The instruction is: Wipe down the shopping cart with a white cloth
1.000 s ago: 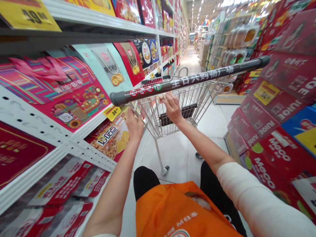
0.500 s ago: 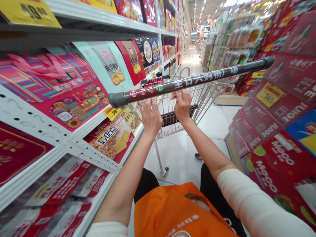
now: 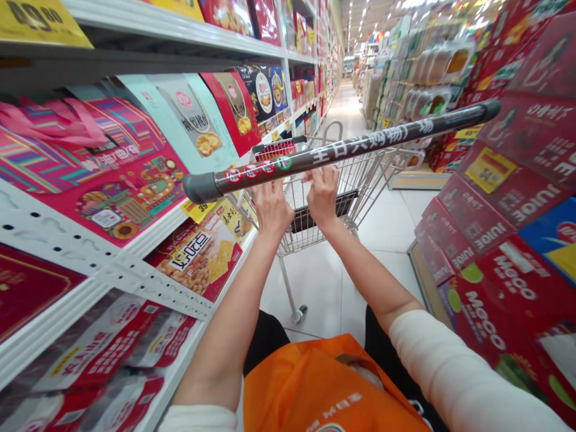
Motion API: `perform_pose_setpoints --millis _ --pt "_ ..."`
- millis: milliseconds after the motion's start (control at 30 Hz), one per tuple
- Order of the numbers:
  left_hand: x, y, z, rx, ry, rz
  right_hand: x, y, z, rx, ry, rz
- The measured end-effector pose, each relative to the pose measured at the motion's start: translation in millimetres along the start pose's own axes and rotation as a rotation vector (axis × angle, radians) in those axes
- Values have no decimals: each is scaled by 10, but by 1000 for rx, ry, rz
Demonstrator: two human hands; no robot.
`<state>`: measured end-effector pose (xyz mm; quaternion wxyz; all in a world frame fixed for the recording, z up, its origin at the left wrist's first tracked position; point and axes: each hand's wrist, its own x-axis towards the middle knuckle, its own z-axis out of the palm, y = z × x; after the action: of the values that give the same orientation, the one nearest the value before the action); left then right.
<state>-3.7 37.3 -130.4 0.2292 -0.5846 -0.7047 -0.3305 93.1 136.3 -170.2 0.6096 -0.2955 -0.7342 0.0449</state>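
Observation:
A wire shopping cart (image 3: 369, 180) stands in front of me in a store aisle. Its dark grey handle bar (image 3: 360, 144), printed with white characters, crosses the view. Both hands are just under that bar, close together. My left hand (image 3: 272, 207) has its fingers curled over the top wire of the cart's rear panel. My right hand (image 3: 321, 192) grips the same wire edge beside it. The fingertips are partly hidden behind the bar. Whether anything small is held between the fingers cannot be told.
Shelves (image 3: 148, 234) with red and pink biscuit gift boxes and yellow price tags run along the left. Stacked red juice cartons (image 3: 490, 228) rise on the right. The white-tiled aisle (image 3: 342, 108) stretches ahead. I wear an orange apron (image 3: 315, 390).
My left hand has left the shelf edge at the left and come up to the cart beside my right hand. The right hand has risen slightly under the bar.

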Motion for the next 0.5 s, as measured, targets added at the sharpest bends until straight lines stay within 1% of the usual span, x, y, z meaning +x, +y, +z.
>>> perform_pose_setpoints --millis 100,167,233,333,400,500 --pt "30 15 4 -2 21 -9 -58 -181 68 -16 -114 -85" --pt "43 4 -5 -6 18 -4 -65 -196 63 -25 -164 -119" --pt "50 -16 -14 -18 17 2 -28 -95 -1 -42 -154 -107" --pt "53 -38 -14 -44 26 1 90 126 -153 -111 -66 -41" --pt "55 -39 -9 -43 29 -5 178 217 -243 -164 -38 -16" --pt "61 -32 -12 -17 18 -7 294 242 -328 -190 -105 -59"
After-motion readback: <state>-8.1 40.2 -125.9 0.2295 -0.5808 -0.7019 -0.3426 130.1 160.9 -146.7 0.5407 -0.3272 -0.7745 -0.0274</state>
